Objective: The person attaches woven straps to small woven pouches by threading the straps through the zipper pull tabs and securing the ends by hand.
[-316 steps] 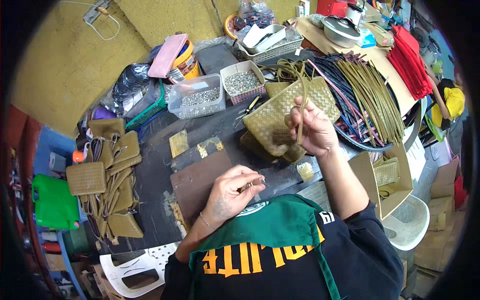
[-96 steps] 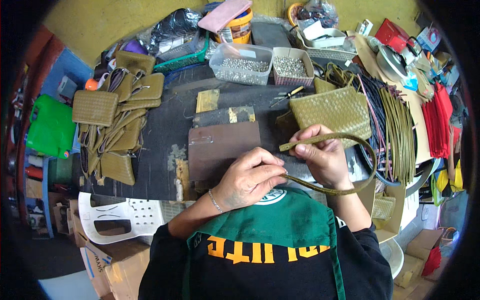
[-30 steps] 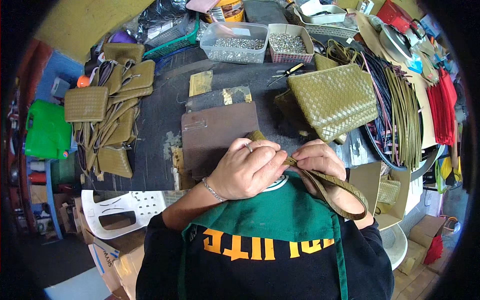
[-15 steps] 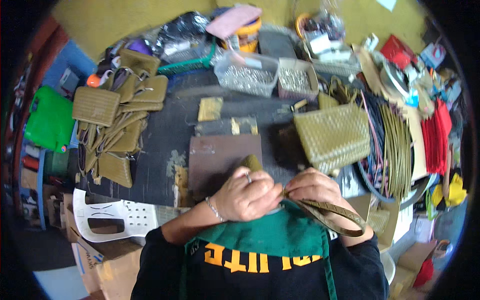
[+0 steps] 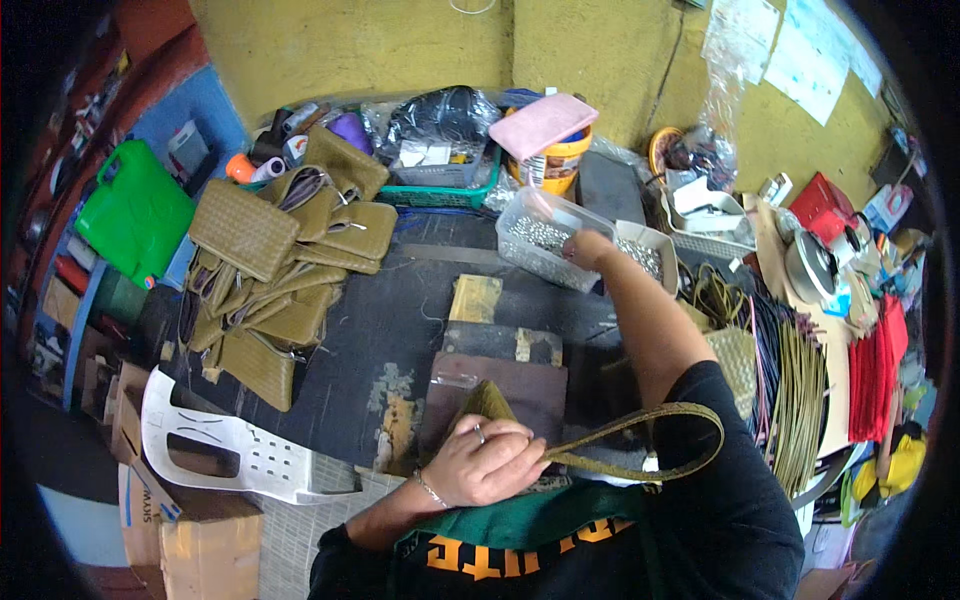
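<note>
My left hand (image 5: pixel 485 465) is closed around an olive woven pouch (image 5: pixel 487 402), whose pointed end sticks up past my fingers. From the same grip a braided olive strap (image 5: pixel 700 412) loops out to the right, under my right forearm. My right hand (image 5: pixel 590 250) reaches far over the table into a clear plastic bin (image 5: pixel 555 270) of small silvery metal pieces. Its fingers are bunched downward among the pieces; whatever they pinch is hidden. Below the pouch lies a dark brown board (image 5: pixel 545 385).
A pile of olive woven pouches (image 5: pixel 245 230) covers the table's left side. Beside the clear bin stands another box (image 5: pixel 645 245) of metal pieces. Long olive strips (image 5: pixel 790 400) lie at the right. A white plastic chair (image 5: pixel 225 440) stands at the lower left.
My right hand has left the strap near my left hand and moved forward into the clear bin. My left hand keeps hold of the pouch. The view has shifted toward the wall.
</note>
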`<act>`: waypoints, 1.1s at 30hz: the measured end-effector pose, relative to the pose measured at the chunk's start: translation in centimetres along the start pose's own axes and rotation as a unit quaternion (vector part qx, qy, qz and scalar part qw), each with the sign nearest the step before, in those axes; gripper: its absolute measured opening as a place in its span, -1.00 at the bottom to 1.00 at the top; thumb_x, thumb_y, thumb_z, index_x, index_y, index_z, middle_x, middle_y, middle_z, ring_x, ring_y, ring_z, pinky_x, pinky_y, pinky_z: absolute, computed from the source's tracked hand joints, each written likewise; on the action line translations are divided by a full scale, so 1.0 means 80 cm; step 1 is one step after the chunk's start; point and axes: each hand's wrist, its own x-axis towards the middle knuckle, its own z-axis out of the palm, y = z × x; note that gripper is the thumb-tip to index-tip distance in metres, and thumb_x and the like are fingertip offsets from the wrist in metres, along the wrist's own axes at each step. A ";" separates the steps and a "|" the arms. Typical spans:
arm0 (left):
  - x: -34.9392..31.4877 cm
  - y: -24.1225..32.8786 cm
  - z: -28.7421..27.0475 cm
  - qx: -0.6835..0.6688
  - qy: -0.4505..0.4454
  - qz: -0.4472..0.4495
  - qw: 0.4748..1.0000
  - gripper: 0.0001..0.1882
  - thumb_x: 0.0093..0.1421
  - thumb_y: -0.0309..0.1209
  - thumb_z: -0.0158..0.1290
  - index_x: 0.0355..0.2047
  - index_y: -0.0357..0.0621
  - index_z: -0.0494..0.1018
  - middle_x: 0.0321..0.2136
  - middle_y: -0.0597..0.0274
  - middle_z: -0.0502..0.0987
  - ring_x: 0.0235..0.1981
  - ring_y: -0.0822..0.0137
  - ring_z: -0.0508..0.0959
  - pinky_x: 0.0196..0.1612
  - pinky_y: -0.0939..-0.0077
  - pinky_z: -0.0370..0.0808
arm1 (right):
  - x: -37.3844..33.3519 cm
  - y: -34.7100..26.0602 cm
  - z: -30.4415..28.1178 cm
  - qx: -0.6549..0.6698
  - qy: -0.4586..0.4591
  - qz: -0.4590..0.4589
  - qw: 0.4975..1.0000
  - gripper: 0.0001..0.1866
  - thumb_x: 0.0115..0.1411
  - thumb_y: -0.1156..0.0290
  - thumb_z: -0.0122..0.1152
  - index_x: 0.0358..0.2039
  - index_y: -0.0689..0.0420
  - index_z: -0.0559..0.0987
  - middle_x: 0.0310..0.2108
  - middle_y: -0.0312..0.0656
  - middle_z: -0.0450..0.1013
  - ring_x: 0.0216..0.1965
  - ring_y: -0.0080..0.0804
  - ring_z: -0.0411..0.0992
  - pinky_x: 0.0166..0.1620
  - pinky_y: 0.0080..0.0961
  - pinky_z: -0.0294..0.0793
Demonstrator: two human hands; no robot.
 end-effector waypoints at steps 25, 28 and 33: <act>0.007 -0.006 0.013 -0.050 -0.037 0.019 0.998 -0.70 -0.21 -0.43 0.16 -0.38 -0.19 0.43 -0.44 0.36 0.40 -0.39 0.44 0.43 -0.36 0.54 0.19 | -0.018 -0.013 -0.044 0.227 0.240 0.243 0.912 -0.70 -0.23 0.22 0.09 -0.52 0.16 0.53 -0.49 0.02 0.43 -0.38 -0.08 0.41 -0.22 -0.32 0.38; 0.004 -0.001 0.010 -0.058 -0.044 0.030 0.997 -0.72 -0.22 -0.45 0.14 -0.40 -0.19 0.44 -0.45 0.36 0.41 -0.37 0.42 0.44 -0.33 0.53 0.18 | -0.045 -0.030 -0.094 0.321 0.277 0.240 0.873 -0.72 -0.28 0.20 0.14 -0.63 0.16 0.54 -0.64 -0.10 0.44 -0.51 -0.22 0.44 -0.36 -0.44 0.42; 0.006 0.013 0.011 -0.058 -0.076 0.060 0.994 -0.71 -0.23 -0.45 0.15 -0.40 -0.19 0.45 -0.43 0.36 0.40 -0.32 0.42 0.42 -0.33 0.51 0.20 | -0.138 -0.050 -0.140 0.613 0.346 0.099 0.703 -0.85 -0.11 0.57 0.16 -0.57 0.23 0.35 -0.60 -0.20 0.40 -0.57 -0.50 0.40 -0.48 -0.67 0.39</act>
